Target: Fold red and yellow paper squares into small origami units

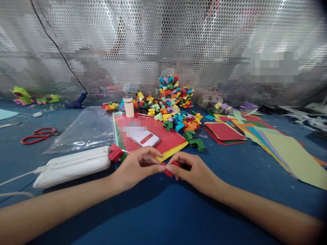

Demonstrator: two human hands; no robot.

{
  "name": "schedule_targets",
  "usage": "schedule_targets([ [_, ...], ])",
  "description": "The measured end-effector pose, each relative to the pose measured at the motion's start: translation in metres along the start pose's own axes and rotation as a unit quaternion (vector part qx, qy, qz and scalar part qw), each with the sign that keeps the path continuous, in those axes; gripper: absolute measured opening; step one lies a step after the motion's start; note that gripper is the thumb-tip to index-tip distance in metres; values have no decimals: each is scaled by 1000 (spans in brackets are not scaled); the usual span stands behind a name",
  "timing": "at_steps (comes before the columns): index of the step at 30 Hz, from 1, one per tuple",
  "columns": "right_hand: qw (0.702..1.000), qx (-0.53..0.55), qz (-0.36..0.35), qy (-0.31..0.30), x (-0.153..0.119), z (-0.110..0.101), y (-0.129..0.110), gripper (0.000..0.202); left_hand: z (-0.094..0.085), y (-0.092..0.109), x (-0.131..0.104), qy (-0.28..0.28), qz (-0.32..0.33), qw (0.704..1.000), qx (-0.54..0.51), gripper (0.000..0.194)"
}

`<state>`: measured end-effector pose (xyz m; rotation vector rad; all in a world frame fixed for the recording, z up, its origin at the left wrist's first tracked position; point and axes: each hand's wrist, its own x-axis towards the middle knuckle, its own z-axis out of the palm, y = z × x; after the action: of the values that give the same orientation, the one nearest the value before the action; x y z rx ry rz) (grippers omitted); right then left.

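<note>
A small folded piece of red paper (168, 172) is held between both hands, above the blue table near its front. My left hand (139, 165) pinches its left side with thumb and fingers. On the right side, my right hand (192, 170) grips it the same way, and the fingertips of the two hands nearly meet. Parts of the paper are hidden behind the fingers. Another folded red piece (115, 153) lies left of my left hand, against a white power strip (74, 166). Just beyond the hands, a phone (146, 137) rests on red sheets (168, 136).
Folded colourful paper pieces (178, 120) and a stacked paper tower (170, 92) stand behind. Paper sheets (288, 149) and a red stack (224, 131) lie right. At left are red-handled scissors (39, 135), a clear plastic bag (84, 129) and a blue glue gun (78, 101). A white cup (129, 107) stands mid-table.
</note>
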<state>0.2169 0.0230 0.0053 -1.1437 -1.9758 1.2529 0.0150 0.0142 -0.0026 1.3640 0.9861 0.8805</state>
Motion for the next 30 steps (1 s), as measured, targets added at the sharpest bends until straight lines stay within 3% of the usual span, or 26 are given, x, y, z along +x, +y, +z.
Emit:
schedule_targets([
  [4,1000,16,4,3,5,1,-5,28,-1,3,-1,24,32,999,-10,22],
  [8,999,37,6,-11,8,5,-8,23,0,21,-9,71,73,994,24,19],
  [11,998,60,0,1,8,8,-5,20,4,28,-11,65,78,995,13,17],
  [22,1000,14,1,-26,12,-7,4,37,2,9,6,83,41,996,-18,22],
  [27,999,-33,-23,-33,10,-8,1,37,3,3,2,46,11,998,-31,36],
  [30,994,-69,-39,-69,8,-5,1,36,3,3,0,34,3,999,-5,33],
])
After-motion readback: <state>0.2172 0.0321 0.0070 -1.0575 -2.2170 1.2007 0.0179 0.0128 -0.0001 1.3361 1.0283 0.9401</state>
